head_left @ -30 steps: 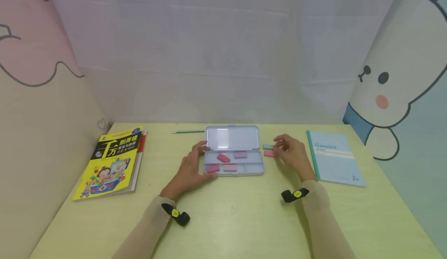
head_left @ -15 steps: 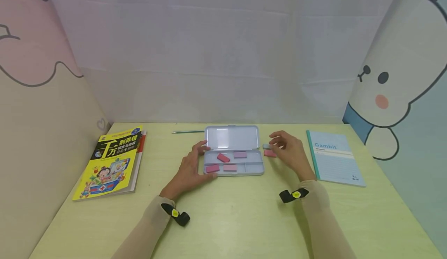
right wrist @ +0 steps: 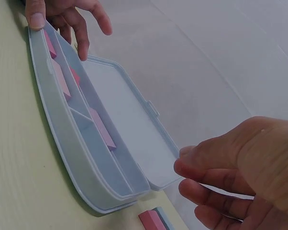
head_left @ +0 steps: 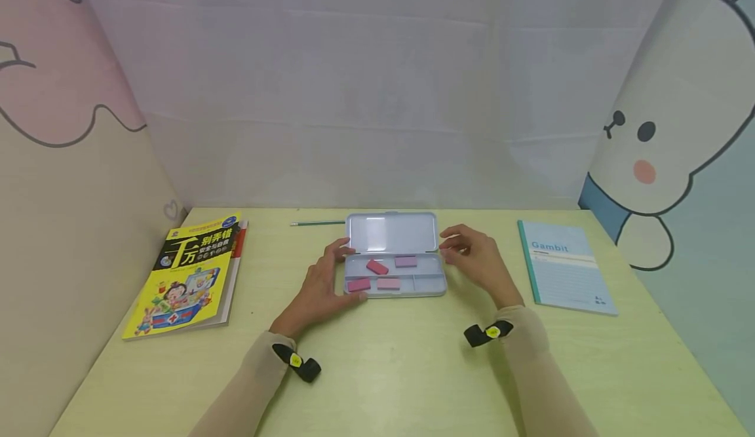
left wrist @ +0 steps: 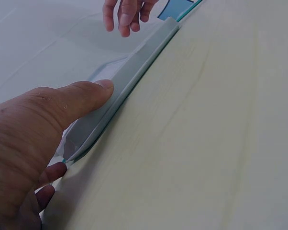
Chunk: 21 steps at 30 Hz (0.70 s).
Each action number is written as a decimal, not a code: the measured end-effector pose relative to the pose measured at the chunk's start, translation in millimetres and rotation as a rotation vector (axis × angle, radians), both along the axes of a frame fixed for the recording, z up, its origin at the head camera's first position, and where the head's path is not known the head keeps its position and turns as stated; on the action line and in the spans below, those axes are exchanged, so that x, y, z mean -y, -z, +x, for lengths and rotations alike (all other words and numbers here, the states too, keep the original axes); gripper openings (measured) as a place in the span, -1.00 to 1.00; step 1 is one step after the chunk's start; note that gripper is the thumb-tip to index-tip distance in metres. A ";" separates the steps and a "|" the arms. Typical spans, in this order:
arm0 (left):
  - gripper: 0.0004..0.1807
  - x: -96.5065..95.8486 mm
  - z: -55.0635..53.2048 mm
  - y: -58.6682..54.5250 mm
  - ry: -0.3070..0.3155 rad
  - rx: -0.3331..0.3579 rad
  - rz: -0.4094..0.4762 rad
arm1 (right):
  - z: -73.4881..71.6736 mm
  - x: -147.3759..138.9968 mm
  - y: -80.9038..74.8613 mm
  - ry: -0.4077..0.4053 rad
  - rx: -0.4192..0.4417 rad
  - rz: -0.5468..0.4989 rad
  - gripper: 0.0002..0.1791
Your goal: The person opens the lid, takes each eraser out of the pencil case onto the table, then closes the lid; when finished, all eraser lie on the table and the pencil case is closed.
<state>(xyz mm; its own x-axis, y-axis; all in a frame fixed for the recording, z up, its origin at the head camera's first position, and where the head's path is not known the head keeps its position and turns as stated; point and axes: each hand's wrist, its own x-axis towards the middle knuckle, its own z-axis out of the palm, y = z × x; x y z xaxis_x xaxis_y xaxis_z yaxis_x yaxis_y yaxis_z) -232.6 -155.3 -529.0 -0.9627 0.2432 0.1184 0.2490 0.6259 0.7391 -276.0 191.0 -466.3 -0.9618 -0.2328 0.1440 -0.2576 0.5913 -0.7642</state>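
Note:
A pale lilac pencil case (head_left: 429,284) lies with its lid (head_left: 392,232) folded back, several pink and purple erasers (head_left: 388,284) in its compartments. My left hand (head_left: 318,293) grips the case's left end, thumb on the front wall and fingers round the side, as the left wrist view also shows. My right hand (head_left: 478,260) hovers at the lid's right edge with fingers bent and apart, the thumb and index fingertips close to the lid's corner in the right wrist view. Below that hand, a pink eraser (right wrist: 152,220) and a blue-grey eraser (right wrist: 164,218) lie on the table, hidden in the head view.
A green pencil (head_left: 317,223) lies behind the case, partly covered by it. Yellow-covered books (head_left: 189,273) rest at the left, and a light blue Gambit notebook (head_left: 566,266) at the right. A white cloth wall (head_left: 377,96) stands behind the table.
My right hand has moved left, from beside the two loose erasers to the lid's right edge, now covering them in the head view. My left hand has kept its place on the case.

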 end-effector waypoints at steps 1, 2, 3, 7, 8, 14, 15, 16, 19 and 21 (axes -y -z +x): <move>0.19 -0.1 0.1 -0.5 0.000 0.001 0.000 | 0.3 1.6 0.2 -0.003 0.002 0.008 -0.64; 0.19 -0.3 0.2 -0.8 0.000 0.002 0.000 | 0.9 3.4 0.4 -0.004 0.003 0.015 -0.65; 0.20 -0.5 0.3 -1.2 0.000 0.003 0.000 | 1.3 5.0 0.8 -0.004 0.004 0.026 -0.65; 0.20 -0.8 -0.6 -0.1 -0.001 -0.001 -0.003 | 3.6 10.9 2.4 -0.007 0.011 0.056 -0.68; 0.20 -0.8 -0.7 0.2 -0.002 0.000 -0.004 | 3.9 12.2 3.3 -0.009 0.011 0.060 -0.69; 0.21 -1.1 1.3 -2.7 -0.005 0.015 -0.014 | 5.0 20.7 9.6 -0.029 0.024 0.074 -0.70; 0.21 -1.3 1.6 -3.5 -0.004 0.015 -0.015 | 5.0 22.2 10.7 -0.031 0.023 0.078 -0.70; 0.21 -1.4 1.8 -4.2 -0.003 0.015 -0.015 | 5.0 23.5 11.4 -0.036 0.019 0.084 -0.71; 0.21 -1.8 2.1 -5.7 -0.003 0.017 -0.015 | 4.6 26.8 13.6 -0.046 0.002 0.095 -0.72; 0.20 -2.0 2.0 -5.7 -0.004 0.018 -0.014 | 4.3 28.6 15.1 -0.053 -0.001 0.116 -0.73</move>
<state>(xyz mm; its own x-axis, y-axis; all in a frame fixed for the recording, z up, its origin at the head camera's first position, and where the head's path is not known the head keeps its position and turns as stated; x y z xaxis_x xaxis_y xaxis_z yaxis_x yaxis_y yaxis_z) -230.7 -153.3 -523.3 -0.9656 0.2407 0.0979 0.2333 0.6373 0.7345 -271.7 162.3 -481.4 -0.9475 -0.2987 0.1141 -0.2917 0.6614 -0.6910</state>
